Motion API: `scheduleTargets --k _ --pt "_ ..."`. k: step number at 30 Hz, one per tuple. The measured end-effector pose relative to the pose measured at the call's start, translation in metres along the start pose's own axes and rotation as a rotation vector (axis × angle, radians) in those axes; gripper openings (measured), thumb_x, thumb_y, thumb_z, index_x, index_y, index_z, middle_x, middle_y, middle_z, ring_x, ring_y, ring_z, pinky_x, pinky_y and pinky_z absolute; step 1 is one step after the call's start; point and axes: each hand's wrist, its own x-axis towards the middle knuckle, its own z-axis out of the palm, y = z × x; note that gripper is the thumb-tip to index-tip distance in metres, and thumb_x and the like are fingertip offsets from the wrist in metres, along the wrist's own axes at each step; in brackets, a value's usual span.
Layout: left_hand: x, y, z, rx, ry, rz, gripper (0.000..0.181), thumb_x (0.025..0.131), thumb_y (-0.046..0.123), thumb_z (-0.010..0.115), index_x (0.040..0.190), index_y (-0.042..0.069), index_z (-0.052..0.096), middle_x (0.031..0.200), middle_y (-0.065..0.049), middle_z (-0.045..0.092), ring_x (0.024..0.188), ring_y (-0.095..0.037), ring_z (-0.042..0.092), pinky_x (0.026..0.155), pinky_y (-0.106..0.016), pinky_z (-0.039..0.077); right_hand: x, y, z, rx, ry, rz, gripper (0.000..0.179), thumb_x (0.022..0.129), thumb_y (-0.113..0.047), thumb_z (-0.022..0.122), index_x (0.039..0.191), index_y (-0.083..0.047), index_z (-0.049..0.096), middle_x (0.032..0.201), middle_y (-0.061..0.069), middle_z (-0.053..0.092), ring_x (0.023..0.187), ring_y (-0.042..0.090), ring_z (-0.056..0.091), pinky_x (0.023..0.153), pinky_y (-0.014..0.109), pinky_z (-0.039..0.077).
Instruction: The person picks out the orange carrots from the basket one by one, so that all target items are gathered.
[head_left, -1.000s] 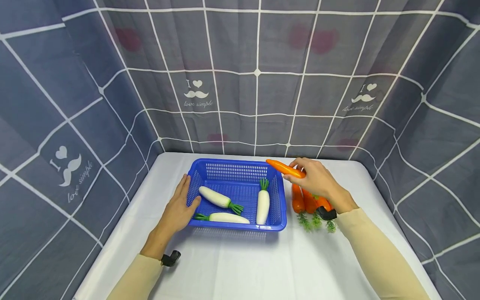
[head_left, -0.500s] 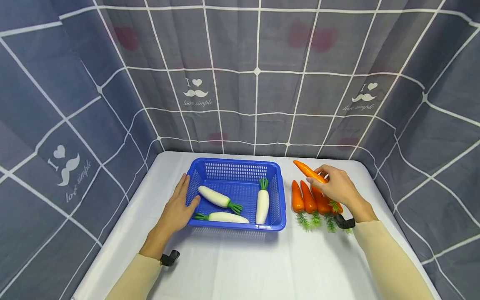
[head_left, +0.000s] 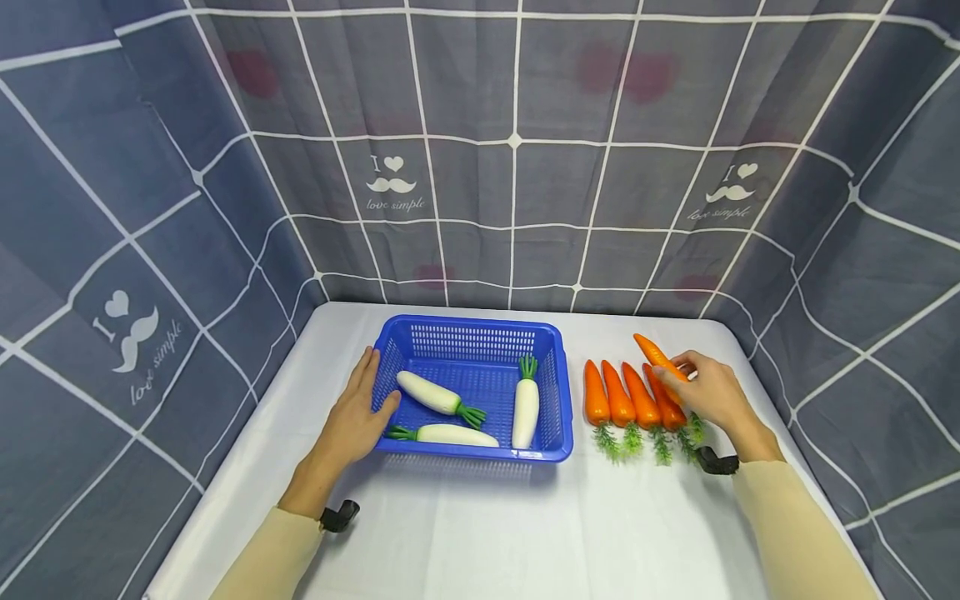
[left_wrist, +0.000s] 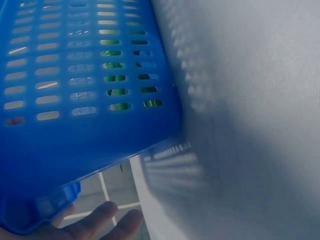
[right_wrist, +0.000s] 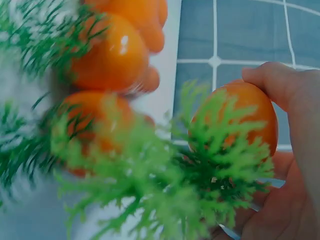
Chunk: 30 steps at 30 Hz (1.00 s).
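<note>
My right hand (head_left: 716, 387) holds an orange carrot (head_left: 656, 357) between thumb and fingers, tilted over the right end of a row of carrots (head_left: 618, 396). In the right wrist view, the held carrot (right_wrist: 240, 117) shows its blunt end, with a blurred green leafy top in front. My left hand (head_left: 352, 417) lies along the left side of a blue plastic basket (head_left: 468, 454), its fingers fairly straight and the thumb at the rim. Three white radishes sit inside: one slanting (head_left: 429, 393), one along the front (head_left: 457, 435), one upright in view at the right (head_left: 526, 414).
The row holds several carrots, tips toward the back and green tops toward the front, right of the basket. A white cloth (head_left: 480, 533) covers the table. Grey-blue checked curtains (head_left: 472, 183) stand behind and on both sides.
My right hand has moved right with the carrot, from above the basket's right rim to the row's right end, uncovering the other carrots. My left hand has stayed in place.
</note>
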Motion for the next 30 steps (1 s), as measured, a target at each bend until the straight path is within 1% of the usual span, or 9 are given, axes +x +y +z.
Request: scheduleTargets --k 5,9,12,16,22,30 --pt "-0.001 0.000 0.000 0.006 0.007 0.007 0.089 0.122 0.041 0.055 0.189 0.009 0.007 0.199 -0.019 0.004 0.181 -0.053 0.019 0.142 -0.074 0.028 -0.007 0.017 -0.002 -0.005 0.002 0.036 0.068 0.114 -0.062 0.068 0.138 0.002 0.074 0.126 0.033 0.079 0.109 0.047 0.075 0.080 0.041 0.055" --pt "-0.001 0.001 0.000 0.008 0.004 0.001 0.089 0.122 0.040 0.056 0.189 0.009 0.007 0.199 -0.019 0.004 0.181 -0.053 0.019 0.141 -0.075 0.028 -0.011 0.028 -0.003 -0.005 -0.006 0.062 0.069 0.114 -0.061 0.067 0.139 0.004 0.073 0.126 0.033 0.079 0.105 0.045 0.076 0.077 0.037 0.054" --pt "-0.001 0.001 -0.001 0.009 0.002 -0.004 0.089 0.122 0.038 0.057 0.189 0.009 0.006 0.199 -0.018 0.003 0.181 -0.053 0.018 0.141 -0.075 0.027 -0.013 0.035 -0.002 -0.007 -0.028 0.089 0.073 0.114 -0.063 0.066 0.140 0.004 0.072 0.127 0.034 0.079 0.103 0.042 0.076 0.075 0.035 0.054" --pt "-0.001 0.001 -0.001 0.010 0.002 -0.005 0.089 0.121 0.036 0.058 0.189 0.008 0.006 0.199 -0.017 0.002 0.181 -0.053 0.018 0.142 -0.075 0.027 -0.016 0.041 0.000 -0.006 -0.053 0.121 0.074 0.115 -0.065 0.063 0.139 0.004 0.072 0.125 0.032 0.079 0.101 0.040 0.075 0.075 0.034 0.053" --pt "0.000 0.002 -0.001 0.010 0.005 -0.003 0.089 0.121 0.035 0.058 0.189 0.007 0.007 0.199 -0.018 0.002 0.181 -0.054 0.018 0.141 -0.076 0.027 -0.018 0.049 0.004 -0.005 -0.079 0.157 0.074 0.115 -0.067 0.062 0.138 0.003 0.073 0.126 0.032 0.078 0.108 0.044 0.075 0.079 0.034 0.052" --pt "0.000 0.003 0.000 0.010 0.001 -0.004 0.090 0.121 0.034 0.059 0.188 0.007 0.006 0.199 -0.019 0.003 0.181 -0.054 0.017 0.142 -0.075 0.027 -0.019 0.056 0.009 0.000 -0.096 0.185 0.073 0.114 -0.066 0.062 0.134 0.003 0.073 0.123 0.031 0.078 0.105 0.042 0.075 0.079 0.037 0.054"
